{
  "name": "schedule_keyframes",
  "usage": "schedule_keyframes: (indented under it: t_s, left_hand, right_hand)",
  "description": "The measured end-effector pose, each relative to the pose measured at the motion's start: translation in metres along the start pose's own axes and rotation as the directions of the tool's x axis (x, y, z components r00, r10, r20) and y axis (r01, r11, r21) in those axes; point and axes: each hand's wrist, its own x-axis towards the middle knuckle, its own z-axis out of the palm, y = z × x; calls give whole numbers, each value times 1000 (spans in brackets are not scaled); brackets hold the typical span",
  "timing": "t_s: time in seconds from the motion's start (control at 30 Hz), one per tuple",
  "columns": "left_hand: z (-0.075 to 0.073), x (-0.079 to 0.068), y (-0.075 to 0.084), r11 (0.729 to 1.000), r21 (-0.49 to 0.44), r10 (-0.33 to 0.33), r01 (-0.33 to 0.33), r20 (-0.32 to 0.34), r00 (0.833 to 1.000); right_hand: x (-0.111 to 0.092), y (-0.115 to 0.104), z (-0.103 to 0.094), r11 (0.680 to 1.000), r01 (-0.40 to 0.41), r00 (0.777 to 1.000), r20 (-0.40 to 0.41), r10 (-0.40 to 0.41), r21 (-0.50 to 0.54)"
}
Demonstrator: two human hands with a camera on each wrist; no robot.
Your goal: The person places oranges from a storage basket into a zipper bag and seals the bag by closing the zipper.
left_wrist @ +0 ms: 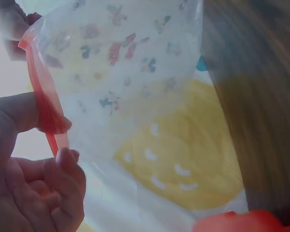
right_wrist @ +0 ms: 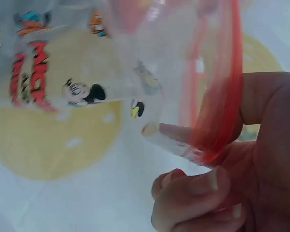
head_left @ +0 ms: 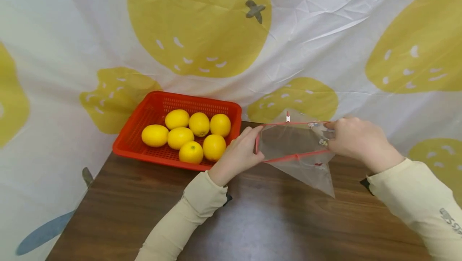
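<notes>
A clear zip bag (head_left: 306, 170) with red zip edges is stretched between both hands, its mouth spread wide. My left hand (head_left: 240, 152) pinches the left end of the red edge between thumb and fingers. At the opposite end, my right hand (head_left: 355, 142) grips the rim, with a finger inside the bag (right_wrist: 82, 79) in the right wrist view. Small cartoon prints and red lettering cover the plastic (left_wrist: 121, 53). To the left of the left hand, several yellow lemons (head_left: 191, 152) lie in a red plastic basket (head_left: 144, 157).
The basket stands on a dark wood-grain table (head_left: 151, 213), close to its back left. A white curtain (head_left: 306, 32) printed with big yellow fruits hangs behind the table and along its left side.
</notes>
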Motion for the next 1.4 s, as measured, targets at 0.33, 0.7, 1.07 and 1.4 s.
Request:
schedule_keyframes:
  t_s: [0.33,0.7,1.07,1.4]
  left_hand:
    - [15,-6,-7,998,52,22,-21,-24,999]
    - [32,-6,-27,994,51,93,-93,-7,996]
    - [19,-20,-55,998,15,55,-54,-41,998]
    - [-21,-40,-113,941,251,-166,227,-244,956]
  right_hand:
    - [-8,7,10,996,73,996,-52,-71,42]
    - [4,-2,40,927,250,953,-242,-184,281]
    - [16,-12,61,890,265,954,-237,-186,372]
    - [30,-18,73,876,306,941,-261,-217,374]
